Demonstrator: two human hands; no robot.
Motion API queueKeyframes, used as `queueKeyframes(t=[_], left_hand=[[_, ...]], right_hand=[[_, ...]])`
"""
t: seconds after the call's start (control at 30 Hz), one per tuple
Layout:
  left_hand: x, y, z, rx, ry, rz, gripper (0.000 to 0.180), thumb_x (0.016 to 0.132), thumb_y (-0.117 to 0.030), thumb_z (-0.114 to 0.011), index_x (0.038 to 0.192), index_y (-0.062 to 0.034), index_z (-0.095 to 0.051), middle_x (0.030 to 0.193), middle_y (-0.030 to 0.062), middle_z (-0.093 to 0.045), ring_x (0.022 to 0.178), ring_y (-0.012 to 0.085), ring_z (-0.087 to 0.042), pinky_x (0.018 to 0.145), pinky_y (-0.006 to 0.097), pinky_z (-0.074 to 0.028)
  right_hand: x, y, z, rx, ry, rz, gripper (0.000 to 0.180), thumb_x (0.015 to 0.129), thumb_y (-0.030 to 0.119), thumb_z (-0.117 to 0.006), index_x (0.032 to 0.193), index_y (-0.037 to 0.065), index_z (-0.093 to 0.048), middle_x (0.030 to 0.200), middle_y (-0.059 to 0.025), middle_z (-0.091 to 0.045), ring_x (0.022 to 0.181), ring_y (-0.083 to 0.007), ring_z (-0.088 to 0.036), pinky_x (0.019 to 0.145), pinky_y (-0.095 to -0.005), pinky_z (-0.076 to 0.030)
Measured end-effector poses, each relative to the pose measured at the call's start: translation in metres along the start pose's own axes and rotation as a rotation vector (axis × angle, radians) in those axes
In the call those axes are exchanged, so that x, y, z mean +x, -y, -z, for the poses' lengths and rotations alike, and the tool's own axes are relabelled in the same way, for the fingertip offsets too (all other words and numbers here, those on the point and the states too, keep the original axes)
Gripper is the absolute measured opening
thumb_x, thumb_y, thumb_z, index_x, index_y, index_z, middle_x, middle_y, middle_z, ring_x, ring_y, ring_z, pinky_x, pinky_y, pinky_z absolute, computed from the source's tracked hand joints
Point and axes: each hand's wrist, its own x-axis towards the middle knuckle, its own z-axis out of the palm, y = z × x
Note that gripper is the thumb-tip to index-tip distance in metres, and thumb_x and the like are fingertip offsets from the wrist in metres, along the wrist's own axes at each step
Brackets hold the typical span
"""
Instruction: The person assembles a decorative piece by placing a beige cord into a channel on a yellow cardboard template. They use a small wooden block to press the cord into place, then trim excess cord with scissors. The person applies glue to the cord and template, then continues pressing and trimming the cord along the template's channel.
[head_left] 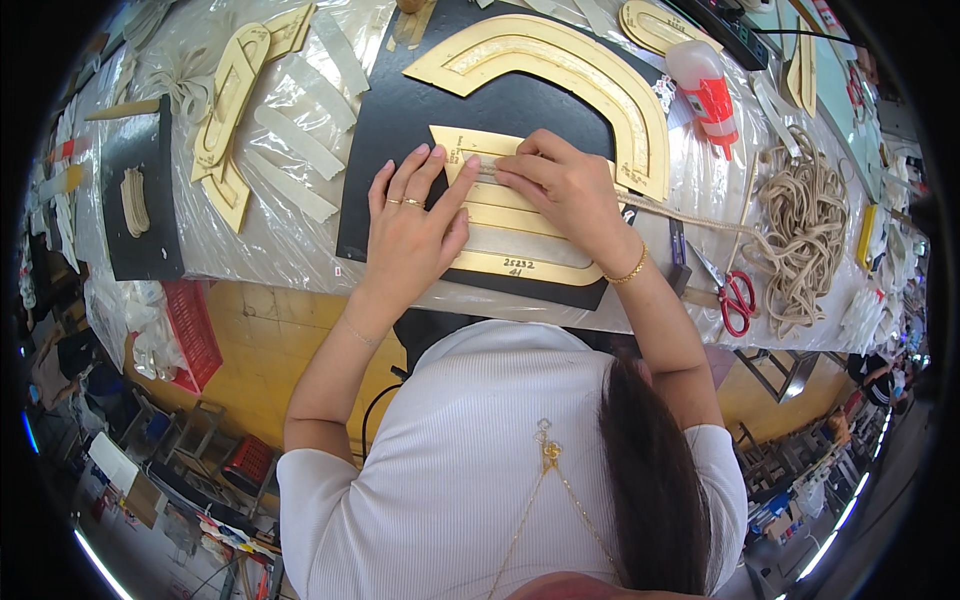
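Slotted cream template [510,216], one, on black mat [385,120]; worker's left hand [413,215], fingers spread over it; right hand [563,190], fingers narrowed at upper slot, grip unclear; beige cord [800,240] trailing rightward, heaped.

Slotted template [497,213]: cream, flat, thin; long slots running L to R, dark handwriting on near edge & far L corner, near R corner rounded. Far part partly hidden. Pale flat strip [500,241] lies along its near slot, approx. straight. Beige cord [690,218]: braided look, leads from template's far R side, slack, to a loose tangled heap at R of bench [440,297].
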Motion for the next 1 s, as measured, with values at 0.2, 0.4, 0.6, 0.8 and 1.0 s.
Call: queueKeyframes(t=[0.2,0.4,0.6,0.8,1.0], left_hand=[[0.006,-0.011,0.004,0.144,0.03,-0.011,0.051,0.083,-0.019,-0.071,0.133,-0.0192,-0.065,0.132,0.0154,-0.059,0.13,0.0295,-0.051,0.11,0.055,-0.034],[0.014,-0.02,0.013,0.26,0.105,-0.009,0.049,0.085,-0.018,-0.07,0.133,-0.017,-0.064,0.131,0.0153,-0.061,0.129,0.0279,-0.054,0.111,0.053,-0.033],[0.016,-0.026,0.013,0.302,0.103,-0.005,0.047,0.085,-0.018,-0.07,0.131,-0.0146,-0.065,0.129,0.0173,-0.062,0.127,0.0285,-0.056,0.111,0.053,-0.034],[0.017,-0.025,0.013,0.303,0.104,-0.004,0.046,0.085,-0.017,-0.069,0.131,-0.0145,-0.066,0.13,0.0173,-0.061,0.128,0.0288,-0.056,0.111,0.053,-0.033],[0.018,-0.032,0.012,0.237,0.048,0.013,0.049,0.084,-0.017,-0.07,0.132,-0.011,-0.063,0.138,0.017,-0.054,0.133,0.029,-0.049,0.112,0.054,-0.032]], right_hand=[[0.0,0.002,0.001,-0.013,-0.027,0.015,0.011,0.086,0.023,-0.075,0.087,0.012,-0.074,0.086,0.0002,-0.06,0.067,-0.0192,-0.064,0.057,-0.0323,-0.052],[-0.013,0.004,0.014,0.034,-0.017,-0.038,0.009,0.086,0.018,-0.074,0.089,0.009,-0.074,0.088,-0.0033,-0.061,0.073,-0.0222,-0.066,0.064,-0.0325,-0.054],[-0.019,0.0,0.009,0.078,-0.063,-0.068,0.009,0.085,0.015,-0.075,0.09,0.008,-0.075,0.089,-0.0045,-0.061,0.072,-0.0228,-0.066,0.064,-0.0331,-0.055],[-0.019,-0.002,0.007,0.065,-0.079,-0.061,0.008,0.085,0.015,-0.075,0.09,0.009,-0.074,0.089,-0.0041,-0.061,0.072,-0.0227,-0.066,0.064,-0.0332,-0.055],[-0.016,0.001,0.005,-0.002,-0.062,-0.074,0.006,0.085,0.017,-0.074,0.087,0.011,-0.073,0.087,-0.0024,-0.06,0.071,-0.0222,-0.066,0.061,-0.0337,-0.054]])
